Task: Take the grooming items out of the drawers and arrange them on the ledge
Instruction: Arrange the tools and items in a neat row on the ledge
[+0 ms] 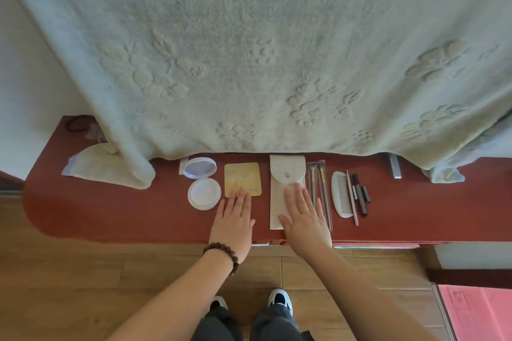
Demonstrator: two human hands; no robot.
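Observation:
A row of grooming items lies on the red ledge [110, 213]. From left: an open white round compact [202, 183] with its mirror lid up, a yellow square card [242, 177], a cream pouch [286, 174] with a snap flap, two packaged brushes [318, 174], a white comb [341, 194], a thin stick and dark pencils [361, 194]. My left hand [234, 223] lies flat, fingers spread, fingertips on the card's near edge. My right hand [304, 219] rests flat on the pouch's lower half. Neither hand grips anything.
A pale green embossed blanket [249, 50] hangs over the ledge's back edge. A folded cream cloth [102, 166] sits at the left, with a dark hair tie [79, 123] behind it. A metal bracket [394, 166] is at right. Wooden floor and pink mat [479, 313] lie below.

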